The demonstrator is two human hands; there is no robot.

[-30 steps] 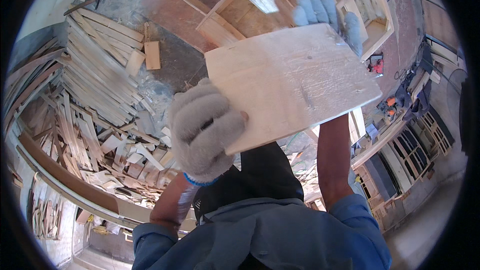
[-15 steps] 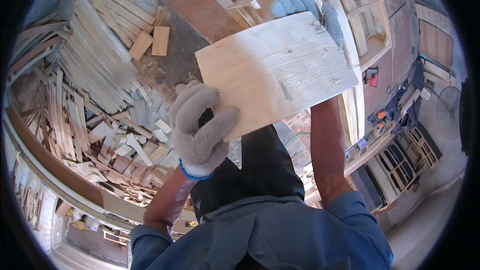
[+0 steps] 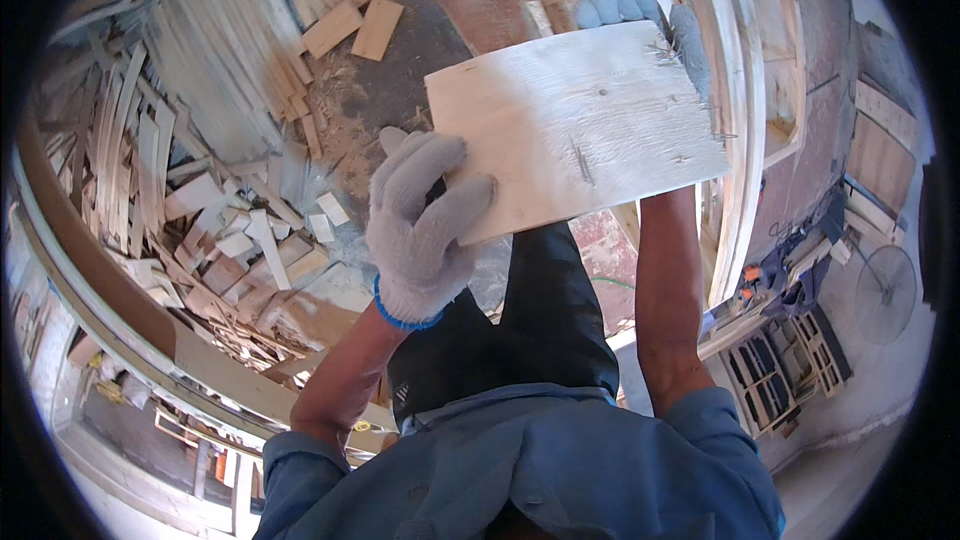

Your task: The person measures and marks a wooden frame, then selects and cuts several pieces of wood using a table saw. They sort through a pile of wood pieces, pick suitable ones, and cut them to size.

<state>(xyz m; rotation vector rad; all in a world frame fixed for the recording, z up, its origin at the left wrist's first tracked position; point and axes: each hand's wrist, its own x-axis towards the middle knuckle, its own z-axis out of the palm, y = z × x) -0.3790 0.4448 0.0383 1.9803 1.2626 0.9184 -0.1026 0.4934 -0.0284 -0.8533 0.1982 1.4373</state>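
Note:
A pale rectangular wooden board (image 3: 580,130) with splintered bits along its right edge is held out before my body. My left hand (image 3: 420,205), in a light knitted work glove with a blue cuff, grips the board's left edge with thumb on top. At the far right corner, my right hand (image 3: 640,15) is closed round the board in a grey-blue glove, one bare fingertip poking through. Most of the right palm lies hidden beneath the wood.
Wooden frames (image 3: 735,120) lie beyond the board on the right. To the left is a heap of offcuts (image 3: 235,240) beside stacked strips (image 3: 210,50). Two small blocks (image 3: 377,30) rest on the dusty floor. A round fan (image 3: 885,290) stands at far right.
The view has swung left, so the surroundings sit further right in the picture. Both hands still hold the board, which is slightly to the right of where it was.

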